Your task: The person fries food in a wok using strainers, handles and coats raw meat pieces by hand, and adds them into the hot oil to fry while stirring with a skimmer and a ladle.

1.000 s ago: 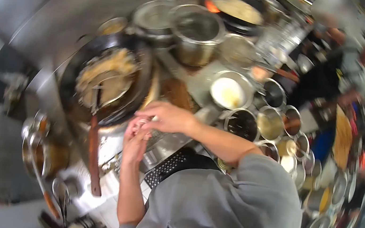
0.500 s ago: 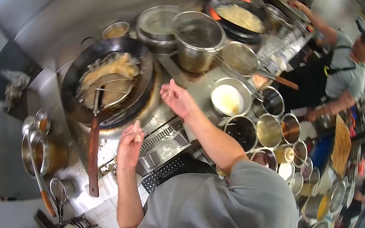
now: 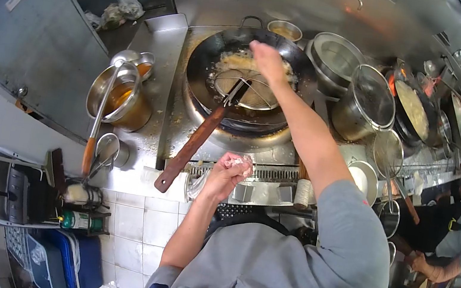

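Note:
My right hand (image 3: 267,62) is over the far side of a black wok (image 3: 204,61), its fingers pressed together and pointing down. Whatever they pinch, if anything, is hidden. Bubbling oil in the wok holds golden frying food (image 3: 237,61). A round wire strainer (image 3: 259,95) rests in it, its wooden handle (image 3: 194,147) sticking out over the near rim. In front of the wok, my left hand (image 3: 228,177) is curled around a small clump of pale, floury-looking pieces (image 3: 244,163); their kind is not clear.
Left of the wok stands a metal pot (image 3: 138,110) of brownish liquid with a ladle (image 3: 102,106) across it. Deep pots (image 3: 359,113) and another strainer (image 3: 387,154) are to the right. Beyond them, a co-worker (image 3: 451,233) stands near a second wok (image 3: 411,109) with flames beside it.
My view has swung left, so the wok appears nearer the middle. My right hand has moved from beside the wok to above its oil. My left hand stays in front of the wok.

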Demonstrator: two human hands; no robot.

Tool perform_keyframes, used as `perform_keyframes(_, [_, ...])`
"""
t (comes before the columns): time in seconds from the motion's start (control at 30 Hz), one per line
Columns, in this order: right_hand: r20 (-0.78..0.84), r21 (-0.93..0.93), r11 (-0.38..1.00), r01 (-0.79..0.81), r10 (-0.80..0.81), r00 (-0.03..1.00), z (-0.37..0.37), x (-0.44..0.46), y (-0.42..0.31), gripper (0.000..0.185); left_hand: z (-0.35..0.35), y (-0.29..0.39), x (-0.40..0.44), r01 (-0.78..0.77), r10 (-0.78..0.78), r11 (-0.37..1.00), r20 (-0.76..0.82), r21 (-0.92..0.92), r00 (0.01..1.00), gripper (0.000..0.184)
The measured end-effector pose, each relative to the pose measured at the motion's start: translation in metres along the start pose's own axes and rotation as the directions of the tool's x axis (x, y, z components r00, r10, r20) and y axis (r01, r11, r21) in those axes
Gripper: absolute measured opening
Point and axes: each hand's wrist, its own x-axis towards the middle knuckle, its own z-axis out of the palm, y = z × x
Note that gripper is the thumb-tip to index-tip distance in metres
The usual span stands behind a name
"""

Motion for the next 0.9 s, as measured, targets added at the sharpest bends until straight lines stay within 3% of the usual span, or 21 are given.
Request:
perform_keyframes(0.07, [0.268, -0.276, 0.960, 0.048, 0.029, 0.963, 0.016, 0.003, -0.011, 0.037, 0.003, -0.002, 0.000, -0.004, 0.003, 0.999, -0.005, -0.033, 1.000, 0.023])
perform_keyframes(0.17, [0.572, -0.296, 0.888, 0.352, -0.131, 0.810, 0.015, 0.024, -0.008, 0.033, 0.013, 0.006, 0.002, 0.051, -0.050, 0.997, 0.018, -0.053, 0.999, 0.032])
perform_keyframes(0.2, [0.456, -0.256, 0.928, 0.270, -0.130, 0.880, -0.002, 0.012, -0.023, 0.032, 0.014, 0.007, 0.003, 0.080, -0.079, 0.995, 0.019, -0.067, 0.997, 0.033])
perform_keyframes(0.27, [0.372, -0.049, 0.997, 0.054, -0.032, 0.928, -0.030, -0.003, -0.029, 0.034, 0.009, 0.006, 0.004, 0.070, -0.069, 0.997, 0.041, -0.037, 0.997, 0.033])
perform_keyframes(0.33, [0.262, 0.166, 0.978, 0.122, -0.163, 0.951, -0.083, -0.053, -0.054, 0.033, 0.010, 0.009, 0.006, 0.054, -0.054, 0.999, 0.052, 0.004, 0.997, 0.032])
perform_keyframes(0.37, [0.375, 0.410, 0.907, -0.095, -0.073, 0.924, -0.112, -0.087, -0.066, 0.031, 0.013, 0.010, 0.007, 0.045, -0.045, 0.999, 0.054, 0.005, 0.998, 0.028])
perform_keyframes(0.43, [0.466, 0.479, 0.830, -0.286, 0.035, 0.884, -0.134, -0.159, -0.071, 0.031, 0.017, 0.014, 0.011, 0.015, -0.019, 0.999, 0.109, 0.032, 0.994, 0.024])
perform_keyframes(0.47, [0.497, 0.410, 0.847, -0.337, 0.102, 0.862, -0.130, -0.190, -0.079, 0.032, 0.018, 0.013, 0.014, 0.007, -0.013, 0.999, 0.132, 0.045, 0.991, 0.022])
perform_keyframes(0.53, [0.455, 0.347, 0.924, -0.161, -0.016, 0.891, -0.112, -0.231, -0.092, 0.044, 0.025, 0.015, 0.024, 0.013, -0.033, 0.993, 0.173, 0.116, 0.984, 0.020])
perform_keyframes(0.6, [0.363, 0.350, 0.927, -0.132, -0.004, 0.932, -0.096, -0.247, -0.070, 0.040, 0.024, 0.006, 0.038, 0.008, -0.031, 0.994, 0.211, 0.112, 0.977, 0.018])
perform_keyframes(0.7, [0.274, 0.202, 0.977, -0.072, 0.014, 0.962, -0.106, -0.242, -0.060, 0.026, 0.026, 0.000, 0.046, 0.005, -0.041, 0.978, 0.169, 0.208, 0.985, 0.016])
perform_keyframes(0.8, [0.294, 0.138, 0.978, -0.159, 0.112, 0.949, -0.120, -0.238, -0.061, 0.024, 0.031, -0.001, 0.046, 0.031, -0.061, 0.981, 0.157, 0.192, 0.986, 0.018])
perform_keyframes(0.83, [0.243, 0.227, 0.961, -0.161, 0.104, 0.964, -0.116, -0.240, -0.049, 0.020, 0.031, -0.002, 0.046, 0.040, -0.070, 0.984, 0.168, 0.174, 0.983, 0.018])
perform_keyframes(0.9, [0.305, 0.230, 0.954, -0.194, 0.119, 0.945, -0.107, -0.248, -0.040, 0.019, 0.033, -0.004, 0.047, 0.042, -0.079, 0.978, 0.175, 0.204, 0.981, 0.017])
